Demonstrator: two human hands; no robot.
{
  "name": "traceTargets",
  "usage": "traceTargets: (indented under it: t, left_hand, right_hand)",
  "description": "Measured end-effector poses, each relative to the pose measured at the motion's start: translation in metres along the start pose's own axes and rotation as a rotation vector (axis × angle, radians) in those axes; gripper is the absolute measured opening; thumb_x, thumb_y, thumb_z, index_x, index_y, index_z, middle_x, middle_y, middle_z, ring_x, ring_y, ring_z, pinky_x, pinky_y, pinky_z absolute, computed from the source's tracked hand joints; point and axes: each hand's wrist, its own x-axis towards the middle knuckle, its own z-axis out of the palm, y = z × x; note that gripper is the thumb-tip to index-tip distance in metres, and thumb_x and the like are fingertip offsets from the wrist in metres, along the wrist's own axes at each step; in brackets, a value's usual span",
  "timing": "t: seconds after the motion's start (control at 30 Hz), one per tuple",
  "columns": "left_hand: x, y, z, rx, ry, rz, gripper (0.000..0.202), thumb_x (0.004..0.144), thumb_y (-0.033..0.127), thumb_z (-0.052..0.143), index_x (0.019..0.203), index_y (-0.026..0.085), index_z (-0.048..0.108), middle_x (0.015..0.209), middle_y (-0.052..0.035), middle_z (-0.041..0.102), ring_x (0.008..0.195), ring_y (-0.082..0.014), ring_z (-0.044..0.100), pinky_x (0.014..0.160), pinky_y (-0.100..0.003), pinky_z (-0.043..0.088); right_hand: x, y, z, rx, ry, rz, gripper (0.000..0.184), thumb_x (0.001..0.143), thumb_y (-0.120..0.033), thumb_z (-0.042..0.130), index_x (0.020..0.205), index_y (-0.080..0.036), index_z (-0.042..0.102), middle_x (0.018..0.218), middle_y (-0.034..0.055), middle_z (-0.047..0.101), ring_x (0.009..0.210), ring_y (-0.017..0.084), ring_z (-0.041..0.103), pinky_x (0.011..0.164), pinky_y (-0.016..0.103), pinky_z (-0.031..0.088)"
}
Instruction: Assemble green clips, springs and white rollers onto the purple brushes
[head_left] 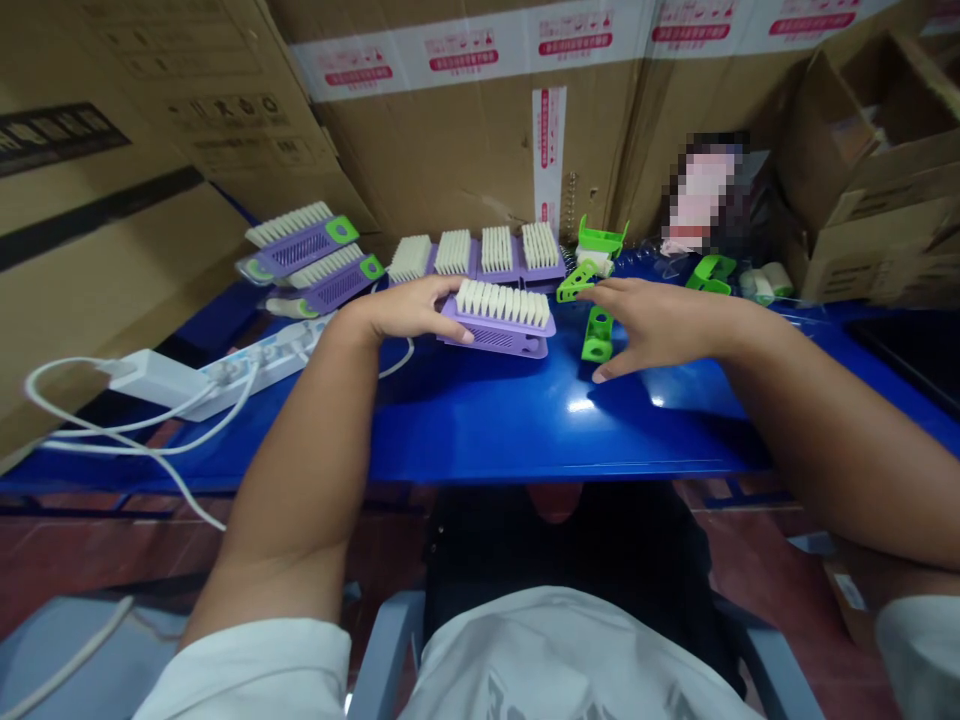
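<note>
From the head view, my left hand (405, 312) clasps the left end of a purple brush (501, 322), with the thumb in front and the fingers behind. The brush lies bristles up on the blue table (525, 425), near its middle. My right hand (654, 325) is spread palm down just right of the brush and pinches nothing. A green clip (598, 336) lies between its thumb and forefinger, though I cannot tell whether they touch. A second clip (576, 284) lies just beyond the fingertips.

A row of brushes (480, 252) stands along the back edge against the boxes (450, 150). Two capped brushes (311, 262) with green ends lie stacked at back left. A power strip (259, 362) with a white adapter (154, 375) and cables sits at the left edge.
</note>
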Motion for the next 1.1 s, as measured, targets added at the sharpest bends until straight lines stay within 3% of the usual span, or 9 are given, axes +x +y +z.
traceTargets:
  t: [0.07,0.23,0.37,0.47,0.57,0.73,0.9,1.1]
  left_hand:
    - [0.000,-0.001,0.000,0.015,0.032,0.006,0.096,0.067,0.064,0.093,0.150,0.021,0.073,0.148,-0.0130,0.080,0.132,-0.0379,0.077,0.116,-0.047,0.059]
    - [-0.001,0.004,0.000,0.016,0.064,0.064,0.091,0.067,0.064,0.096,0.146,0.022,0.076,0.144,-0.0116,0.081,0.129,-0.0364,0.078,0.114,-0.046,0.060]
    - [-0.003,0.001,-0.004,-0.024,0.164,0.137,0.090,0.067,0.066,0.098,0.141,0.020,0.077,0.139,-0.0120,0.082,0.129,-0.0367,0.077,0.113,-0.046,0.062]
    - [-0.001,-0.005,-0.005,-0.100,0.294,0.225,0.100,0.063,0.075,0.101,0.143,0.020,0.074,0.146,-0.0144,0.079,0.138,-0.0400,0.073,0.120,-0.048,0.060]
    - [0.003,-0.008,-0.001,-0.139,0.369,0.295,0.115,0.059,0.083,0.102,0.150,0.021,0.069,0.156,-0.0159,0.074,0.149,-0.0424,0.068,0.130,-0.049,0.053]
    - [0.010,0.001,0.011,-0.073,0.409,0.332,0.118,0.061,0.089,0.097,0.149,0.018,0.068,0.150,-0.0169,0.074,0.144,-0.0409,0.070,0.128,-0.048,0.054]
    - [0.014,0.012,0.020,-0.082,0.422,0.308,0.120,0.059,0.093,0.096,0.149,0.020,0.067,0.151,-0.0168,0.074,0.147,-0.0429,0.067,0.130,-0.052,0.053]
    - [0.012,0.016,0.019,-0.195,0.427,0.430,0.118,0.059,0.091,0.100,0.148,0.022,0.066,0.148,-0.0131,0.076,0.146,-0.0409,0.068,0.131,-0.059,0.054]
  right_hand:
    - [0.005,0.003,0.004,0.019,-0.060,0.072,0.103,0.085,-0.066,0.088,0.167,-0.009,0.064,0.161,0.0288,0.071,0.140,0.054,0.073,0.116,0.063,0.062]
    - [0.009,-0.001,0.013,0.089,-0.085,0.046,0.098,0.092,-0.069,0.078,0.171,-0.014,0.058,0.170,0.0273,0.064,0.151,0.051,0.069,0.126,0.060,0.059]
    - [0.006,-0.004,0.011,0.215,0.030,0.069,0.109,0.082,-0.049,0.087,0.177,-0.016,0.044,0.171,0.0264,0.064,0.146,0.050,0.071,0.120,0.062,0.063]
    - [0.007,0.000,0.005,0.355,0.130,0.143,0.103,0.075,-0.036,0.090,0.170,-0.022,0.052,0.153,0.0195,0.077,0.127,0.045,0.079,0.104,0.057,0.070]
    - [0.011,0.004,0.005,0.484,0.224,0.138,0.089,0.076,-0.042,0.093,0.160,-0.029,0.063,0.151,0.0134,0.077,0.126,0.042,0.077,0.101,0.055,0.070]
    - [0.021,0.004,0.019,0.520,0.431,0.107,0.094,0.078,-0.046,0.092,0.164,-0.023,0.061,0.163,0.0189,0.069,0.145,0.045,0.068,0.115,0.057,0.061]
    - [0.024,0.003,0.024,0.497,0.427,0.111,0.101,0.076,-0.051,0.093,0.166,-0.022,0.056,0.159,0.0181,0.073,0.143,0.043,0.071,0.122,0.057,0.057]
    - [0.022,-0.001,0.018,0.648,0.405,0.090,0.111,0.080,-0.054,0.091,0.176,-0.029,0.042,0.154,0.0131,0.076,0.142,0.041,0.073,0.110,0.054,0.064]
